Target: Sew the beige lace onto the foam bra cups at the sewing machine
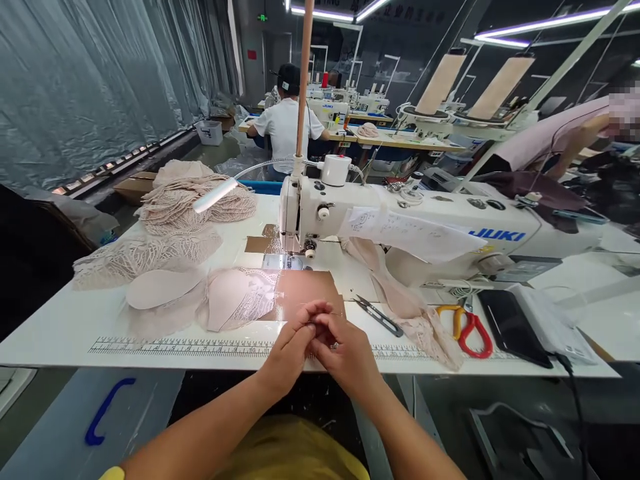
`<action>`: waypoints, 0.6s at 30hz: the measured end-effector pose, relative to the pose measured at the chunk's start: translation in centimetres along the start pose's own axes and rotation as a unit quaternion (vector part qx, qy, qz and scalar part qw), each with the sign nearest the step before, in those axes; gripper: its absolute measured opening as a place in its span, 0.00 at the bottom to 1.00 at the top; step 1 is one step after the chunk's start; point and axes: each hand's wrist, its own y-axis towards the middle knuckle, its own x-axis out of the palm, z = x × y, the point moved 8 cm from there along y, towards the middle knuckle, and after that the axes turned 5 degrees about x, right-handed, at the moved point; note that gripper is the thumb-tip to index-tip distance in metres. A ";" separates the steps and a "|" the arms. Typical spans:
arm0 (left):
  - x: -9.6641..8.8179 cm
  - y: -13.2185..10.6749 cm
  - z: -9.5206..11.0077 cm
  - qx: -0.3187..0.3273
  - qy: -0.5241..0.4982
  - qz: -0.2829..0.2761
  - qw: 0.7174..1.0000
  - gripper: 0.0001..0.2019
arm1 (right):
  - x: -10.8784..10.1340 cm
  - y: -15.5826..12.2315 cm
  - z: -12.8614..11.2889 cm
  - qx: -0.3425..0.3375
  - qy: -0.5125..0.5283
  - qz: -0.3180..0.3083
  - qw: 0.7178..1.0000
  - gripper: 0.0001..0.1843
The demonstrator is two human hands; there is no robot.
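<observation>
My left hand (293, 347) and my right hand (345, 353) meet at the table's front edge, fingers pinched together on something too small to make out. Just beyond them lies a beige lace bra cup (240, 300) beside a smooth oval pad (160, 288). A white Juki sewing machine (400, 227) stands behind, its needle area (307, 252) straight ahead of my hands. Thread snips (377, 317) lie right of my hands.
Stacks of lace cups (185, 200) sit at the back left. Red and yellow scissors (467, 330), a dark phone (513, 327) and draped lace fabric (405, 300) lie to the right. A ruler strip (175, 347) runs along the front edge. Other people work behind.
</observation>
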 end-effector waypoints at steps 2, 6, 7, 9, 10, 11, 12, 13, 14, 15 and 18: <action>-0.2 0.0 0.1 0.009 0.036 -0.003 0.999 0.17 | 0.4 0.1 0.3 0.018 0.041 -0.005 0.999 0.07; -0.1 2.0 2.1 0.067 0.211 -0.067 0.973 0.16 | 2.6 -1.0 2.5 0.144 0.266 -0.122 0.945 0.07; 0.2 2.7 2.8 0.082 0.268 -0.087 0.956 0.16 | 3.4 -1.7 2.9 0.185 0.337 -0.157 0.910 0.11; 0.5 4.3 4.2 0.096 0.403 -0.117 0.902 0.16 | 4.1 -3.1 3.4 0.251 0.459 -0.195 0.829 0.16; 0.7 4.9 4.8 0.099 0.486 -0.130 0.859 0.15 | 3.8 -3.7 3.6 0.271 0.508 -0.192 0.795 0.17; 0.8 5.4 5.3 0.103 0.566 -0.140 0.806 0.14 | 3.0 -4.1 3.9 0.281 0.551 -0.173 0.767 0.17; 1.0 5.8 5.8 0.108 0.633 -0.149 0.752 0.13 | 1.7 -4.4 4.2 0.284 0.588 -0.142 0.744 0.17; 1.1 5.9 6.1 0.114 0.682 -0.159 0.705 0.13 | -0.2 -4.5 4.7 0.276 0.622 -0.095 0.727 0.18; 1.4 5.8 6.1 0.121 0.708 -0.177 0.672 0.12 | -2.5 -4.7 5.3 0.266 0.643 -0.037 0.717 0.16; 1.7 5.6 5.9 0.127 0.715 -0.205 0.657 0.13 | -5.0 -4.9 6.0 0.249 0.658 0.022 0.711 0.18; 2.7 4.3 4.1 0.124 0.690 -0.316 0.639 0.18 | -12.5 -6.1 7.6 0.164 0.669 0.194 0.699 0.16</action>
